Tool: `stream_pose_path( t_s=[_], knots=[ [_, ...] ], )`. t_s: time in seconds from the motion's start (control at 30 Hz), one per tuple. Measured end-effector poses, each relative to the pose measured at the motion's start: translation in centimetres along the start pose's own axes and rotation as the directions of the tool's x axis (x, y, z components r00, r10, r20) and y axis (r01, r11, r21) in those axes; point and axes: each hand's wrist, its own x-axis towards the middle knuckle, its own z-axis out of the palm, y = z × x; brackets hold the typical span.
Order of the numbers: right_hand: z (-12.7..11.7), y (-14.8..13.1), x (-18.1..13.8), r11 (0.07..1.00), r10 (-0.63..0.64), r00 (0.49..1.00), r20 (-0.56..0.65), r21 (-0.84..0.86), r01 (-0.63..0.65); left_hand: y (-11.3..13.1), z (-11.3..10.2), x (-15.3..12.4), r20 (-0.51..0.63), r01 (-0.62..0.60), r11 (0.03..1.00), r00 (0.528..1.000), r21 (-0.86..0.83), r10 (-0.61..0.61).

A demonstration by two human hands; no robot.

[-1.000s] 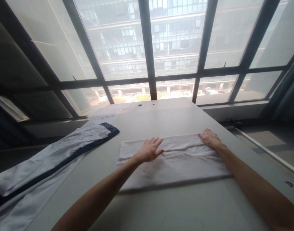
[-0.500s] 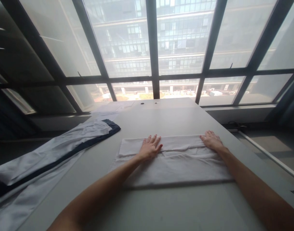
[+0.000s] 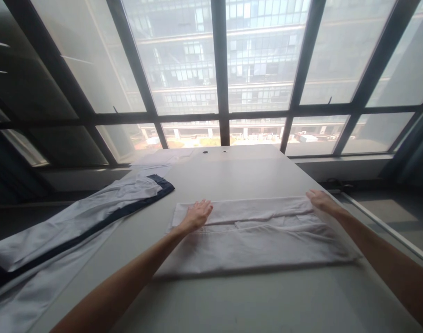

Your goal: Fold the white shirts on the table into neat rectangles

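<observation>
A folded white cloth point(image 3: 256, 240) lies flat on the grey table point(image 3: 253, 175) in front of me. My left hand point(image 3: 196, 215) rests palm down on its far left part, fingers stretched out. At the cloth's far right corner my right hand point(image 3: 319, 200) lies flat as well, fingers extended. Neither hand holds anything.
A white garment with a dark blue band point(image 3: 76, 222) stretches across the table's left side and hangs over the edge. Behind the table is a large window with dark frames point(image 3: 221, 69). The table's right edge runs close to my right arm.
Both hands have slid apart along the cloth's far edge, the left one leftward and the right one rightward. The cloth now lies wider and flatter.
</observation>
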Motion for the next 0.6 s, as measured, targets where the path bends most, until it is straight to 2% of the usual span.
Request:
stream_pose_path(
  t_s=[0.13, 0.23, 0.33, 0.43, 0.5, 0.6],
  knots=[
    [-3.6, 3.2, -1.9, 0.956, 0.192, 0.975, 0.116, 0.201, -0.212, 3.9, 0.1, 0.8, -0.002, -0.085, 0.989, 0.996, -0.120, 0.085],
    [-5.1, 4.5, -3.7, 0.869, 0.249, 0.924, 0.291, 0.354, -0.346, 8.4, 0.8, 0.5, 0.035, -0.203, 0.968, 0.977, -0.150, 0.211],
    [-5.7, 4.3, -5.1, 0.826, 0.227, 0.871, 0.435, 0.387, -0.409, 13.6, 2.1, 0.2, 0.050, -0.329, 0.926, 0.938, -0.187, 0.343],
    [-5.6, 3.5, -5.7, 0.830, 0.169, 0.836, 0.522, 0.381, -0.406, 17.9, 4.0, 0.4, 0.029, -0.414, 0.882, 0.902, -0.226, 0.431],
    [-5.4, 3.1, -5.8, 0.832, 0.128, 0.814, 0.566, 0.386, -0.399, 19.6, 5.4, 0.7, 0.019, -0.458, 0.865, 0.882, -0.205, 0.471],
    [-5.3, 2.9, -5.9, 0.800, 0.122, 0.790, 0.600, 0.412, -0.437, 20.4, 7.1, 0.9, 0.015, -0.508, 0.851, 0.858, -0.134, 0.514]
  ],
)
